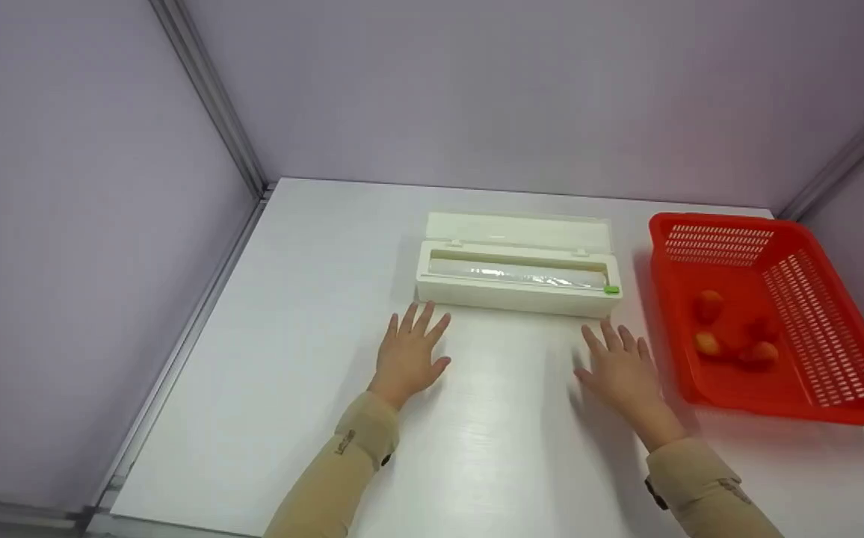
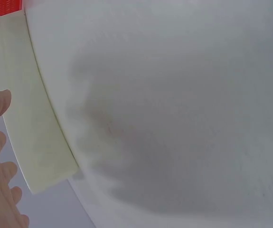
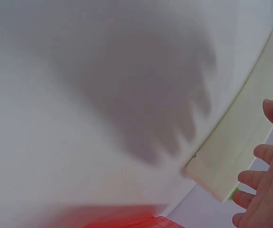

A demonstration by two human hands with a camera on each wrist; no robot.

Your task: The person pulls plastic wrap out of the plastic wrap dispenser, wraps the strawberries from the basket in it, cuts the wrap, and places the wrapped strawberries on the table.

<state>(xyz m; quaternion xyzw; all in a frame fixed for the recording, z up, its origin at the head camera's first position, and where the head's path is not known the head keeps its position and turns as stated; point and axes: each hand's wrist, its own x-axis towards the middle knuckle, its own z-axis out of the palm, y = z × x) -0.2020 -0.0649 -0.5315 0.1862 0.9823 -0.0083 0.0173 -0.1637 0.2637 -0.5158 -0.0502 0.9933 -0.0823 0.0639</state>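
Observation:
A long cream plastic wrap dispenser lies on the white table with its hinged lid swung back. Inside it sits a roll of clear plastic wrap, and a small green slider is at its right front corner. My left hand, fingers straight and spread, hovers over the table in front of the dispenser's left end. Fingers also spread, my right hand hovers before the right end. Neither hand holds anything. Both wrist views show the dispenser's front wall beyond the fingers and hand shadows on the table.
A red plastic basket with slotted walls stands at the right, close beside my right hand. Several small reddish-yellow fruits lie in it. Pale panels rise behind the table and at both sides, joined by metal posts.

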